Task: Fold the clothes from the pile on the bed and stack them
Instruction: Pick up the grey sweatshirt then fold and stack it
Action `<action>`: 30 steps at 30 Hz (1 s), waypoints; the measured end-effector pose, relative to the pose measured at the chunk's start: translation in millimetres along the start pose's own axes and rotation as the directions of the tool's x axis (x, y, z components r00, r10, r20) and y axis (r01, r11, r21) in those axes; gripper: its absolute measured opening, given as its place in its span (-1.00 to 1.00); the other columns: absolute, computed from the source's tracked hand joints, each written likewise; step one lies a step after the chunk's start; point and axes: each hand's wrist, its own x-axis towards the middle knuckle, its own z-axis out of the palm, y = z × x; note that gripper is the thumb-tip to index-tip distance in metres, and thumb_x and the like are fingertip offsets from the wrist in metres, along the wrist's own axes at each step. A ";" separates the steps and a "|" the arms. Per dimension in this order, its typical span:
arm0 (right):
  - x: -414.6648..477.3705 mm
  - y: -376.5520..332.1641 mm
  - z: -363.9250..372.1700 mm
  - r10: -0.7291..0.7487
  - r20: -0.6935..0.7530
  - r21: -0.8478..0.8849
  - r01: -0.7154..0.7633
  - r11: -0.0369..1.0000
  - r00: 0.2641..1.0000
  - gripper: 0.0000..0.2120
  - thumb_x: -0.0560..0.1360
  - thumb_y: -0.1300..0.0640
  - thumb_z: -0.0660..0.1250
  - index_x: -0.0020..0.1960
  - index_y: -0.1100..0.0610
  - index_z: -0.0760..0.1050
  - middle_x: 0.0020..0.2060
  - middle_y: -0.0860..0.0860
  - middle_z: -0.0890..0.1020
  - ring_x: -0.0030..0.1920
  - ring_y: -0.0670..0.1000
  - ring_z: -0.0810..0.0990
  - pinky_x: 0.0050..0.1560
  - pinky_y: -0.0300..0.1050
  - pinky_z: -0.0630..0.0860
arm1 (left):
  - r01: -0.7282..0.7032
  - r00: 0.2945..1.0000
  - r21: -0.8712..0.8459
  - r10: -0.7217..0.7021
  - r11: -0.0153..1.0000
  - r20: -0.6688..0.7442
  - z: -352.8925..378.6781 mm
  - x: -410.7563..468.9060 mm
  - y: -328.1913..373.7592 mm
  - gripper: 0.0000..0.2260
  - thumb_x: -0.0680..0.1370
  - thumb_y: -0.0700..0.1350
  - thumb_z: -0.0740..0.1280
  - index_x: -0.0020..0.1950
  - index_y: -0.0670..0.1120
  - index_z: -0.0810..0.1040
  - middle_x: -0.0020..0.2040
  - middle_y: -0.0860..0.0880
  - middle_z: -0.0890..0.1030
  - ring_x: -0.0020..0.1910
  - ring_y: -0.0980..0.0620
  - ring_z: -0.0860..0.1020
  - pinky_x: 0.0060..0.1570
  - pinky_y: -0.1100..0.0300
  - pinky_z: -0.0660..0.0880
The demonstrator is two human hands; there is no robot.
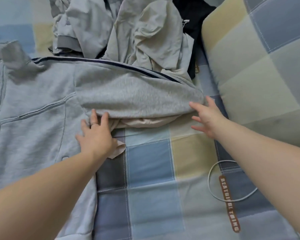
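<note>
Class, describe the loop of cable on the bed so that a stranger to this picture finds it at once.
On the checked bedsheet, look right, below the checked pillow. A thin grey cable lies curled in an open loop across a brown lettered label. It alone is a thin ring; all around it is flat cloth.

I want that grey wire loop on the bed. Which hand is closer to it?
Right. The right hand lies just beyond the wire loop; the left hand touches the folded grey garment, well off to the left.

Checked pillow (258, 66), grey cable loop (209, 179) — crossing a brown label (232, 213) (lettered)
</note>
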 end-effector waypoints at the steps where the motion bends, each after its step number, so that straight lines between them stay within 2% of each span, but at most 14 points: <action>1: 4.3 -0.2 3.3 -0.030 0.000 -0.075 0.029 0.997 1.000 -0.23 0.54 -0.03 0.43 0.59 -0.24 0.07 0.55 -0.04 0.25 0.39 0.12 0.43 0.23 0.22 0.54 | 0.041 0.999 -0.020 -0.041 0.999 -0.012 0.7 -0.1 -5.7 -0.15 0.50 0.00 0.43 0.59 0.18 -0.08 0.64 -0.01 -0.19 0.57 -0.30 -0.01 0.40 -0.36 0.17; 3: 9.9 -1.4 7.4 -0.084 0.024 -0.291 0.088 0.953 0.996 -0.27 0.55 -0.02 0.42 0.59 -0.22 0.11 0.56 -0.02 0.23 0.45 0.10 0.37 0.33 0.20 0.47 | 0.062 0.996 -0.090 -0.067 0.994 -0.052 4.9 3.1 -20.2 -0.18 0.50 -0.15 0.37 0.59 0.14 -0.07 0.59 -0.16 0.07 0.43 -0.35 0.26 0.29 -0.28 0.33; 6: 7.8 0.2 13.2 -0.119 0.100 -0.528 0.153 0.835 0.988 -0.28 0.58 0.00 0.38 0.63 -0.05 0.10 0.58 0.01 0.22 0.52 0.09 0.27 0.48 0.03 0.30 | 0.024 0.993 -0.250 -0.051 0.968 -0.103 10.6 7.5 -42.1 -0.48 0.51 -0.28 0.26 0.44 -0.09 0.21 0.20 -0.29 0.45 0.08 -0.32 0.48 -0.01 -0.11 0.41; 8: -4.1 7.2 21.7 -0.131 0.110 -0.554 0.170 0.815 0.985 -0.32 0.60 0.04 0.34 0.62 0.03 0.12 0.56 0.02 0.25 0.50 0.07 0.29 0.37 -0.12 0.30 | -0.024 0.998 -0.316 0.006 0.949 -0.058 11.8 6.4 -50.7 -0.74 0.51 -0.28 0.25 0.19 -0.12 0.39 0.00 -0.20 0.55 -0.02 -0.24 0.50 -0.10 0.00 0.38; 10: -20.7 22.0 37.2 -0.151 0.102 -0.575 0.182 0.797 0.983 -0.38 0.61 0.06 0.33 0.60 0.04 0.18 0.53 0.03 0.31 0.42 0.09 0.38 0.16 -0.16 0.31 | -0.100 0.992 -0.315 0.118 0.944 0.037 12.1 -0.4 -55.5 -0.81 0.51 -0.24 0.28 0.09 -0.05 0.49 -0.05 -0.08 0.60 0.00 -0.17 0.56 -0.05 0.03 0.45; 12: -36.9 44.7 59.4 -0.126 0.114 -0.572 0.168 0.803 0.986 -0.43 0.59 0.08 0.34 0.56 0.05 0.27 0.42 0.07 0.43 0.26 0.10 0.51 0.06 -0.14 0.39 | -0.175 0.977 -0.308 0.203 0.935 0.064 15.2 -10.8 -62.7 -0.80 0.52 -0.20 0.33 0.12 -0.03 0.57 0.00 -0.04 0.61 0.05 -0.13 0.58 0.05 0.04 0.50; 14: -56.6 73.8 86.8 -0.041 0.182 -0.530 0.133 0.838 0.983 -0.54 0.58 0.12 0.35 0.46 0.10 0.41 0.15 0.08 0.56 0.01 0.07 0.60 -0.11 -0.14 0.45 | -0.186 0.980 -0.351 0.198 0.917 -0.002 19.6 -23.1 -76.0 -0.76 0.51 -0.18 0.36 0.18 -0.07 0.55 0.09 -0.06 0.54 0.05 -0.11 0.55 0.08 0.05 0.49; 16: -85.1 105.6 117.7 0.055 0.268 -0.513 0.093 0.854 0.962 -0.70 0.58 0.14 0.35 0.30 0.12 0.52 0.02 0.06 0.58 0.02 0.10 0.64 -0.21 -0.20 0.42 | -0.149 0.987 -0.361 0.158 0.921 -0.004 24.7 -37.5 -98.6 -0.74 0.51 -0.13 0.39 0.19 -0.07 0.51 0.12 -0.07 0.48 0.03 -0.10 0.53 0.07 0.06 0.47; 18: -115.4 137.8 148.6 0.106 0.354 -0.511 0.097 0.854 0.929 -0.80 0.58 0.16 0.36 0.19 0.07 0.54 0.02 0.08 0.61 0.04 0.11 0.65 -0.15 -0.16 0.47 | -0.165 0.971 -0.255 0.202 0.953 0.126 33.0 -51.9 -127.2 -0.74 0.50 -0.08 0.42 0.16 -0.06 0.50 0.10 -0.07 0.50 0.06 -0.10 0.53 0.05 0.10 0.45; 20: -143.8 166.1 177.4 0.115 0.406 -0.513 0.121 0.850 0.907 -0.77 0.57 0.18 0.38 0.22 0.10 0.54 0.03 0.08 0.63 -0.06 0.03 0.61 -0.04 -0.15 0.49 | -0.201 0.911 -0.165 0.246 0.965 0.330 40.4 -69.1 -158.6 -0.72 0.47 -0.02 0.45 0.14 -0.02 0.51 0.05 -0.01 0.49 0.06 -0.05 0.53 0.04 0.14 0.44; 22: -168.7 190.0 200.0 0.124 0.418 -0.525 0.128 0.841 0.900 -0.74 0.55 0.18 0.39 0.23 0.11 0.53 0.00 0.02 0.62 -0.09 -0.04 0.57 0.04 -0.19 0.49 | -0.236 0.851 -0.115 0.262 0.965 0.455 45.7 -88.6 -190.2 -0.68 0.45 0.03 0.46 0.15 0.04 0.51 0.03 0.06 0.43 0.06 0.00 0.50 0.07 0.15 0.45; 24: -192.1 209.8 216.1 0.149 0.402 -0.565 0.117 0.817 0.903 -0.69 0.54 0.15 0.39 0.26 0.05 0.47 0.04 -0.03 0.61 0.04 -0.03 0.58 0.16 -0.16 0.47 | -0.283 0.823 -0.032 0.260 0.958 0.505 53.3 -108.4 -222.2 -0.62 0.42 0.09 0.45 0.19 0.08 0.48 0.11 0.05 0.44 0.15 -0.03 0.50 0.14 0.07 0.48; 27: -217.6 237.3 232.3 0.165 0.324 -0.655 0.095 0.749 0.932 -0.54 0.49 0.04 0.39 0.34 0.05 0.36 0.12 0.01 0.61 0.12 0.08 0.58 0.09 -0.07 0.49 | -0.430 0.789 0.187 0.268 0.883 0.553 65.0 -138.8 -264.1 -0.52 0.45 0.16 0.43 0.30 0.07 0.40 0.27 0.00 0.42 0.27 -0.09 0.44 0.17 0.02 0.44; 30: -236.2 258.7 243.4 0.225 0.222 -0.698 -0.006 0.716 0.949 -0.56 0.47 -0.08 0.40 0.24 0.08 0.36 0.08 0.03 0.60 0.13 0.13 0.58 0.12 0.01 0.52 | -0.541 0.808 0.322 0.374 0.777 0.456 76.1 -163.1 -290.5 -0.47 0.49 0.16 0.41 0.37 0.03 0.31 0.32 -0.02 0.36 0.30 -0.10 0.37 0.11 0.00 0.35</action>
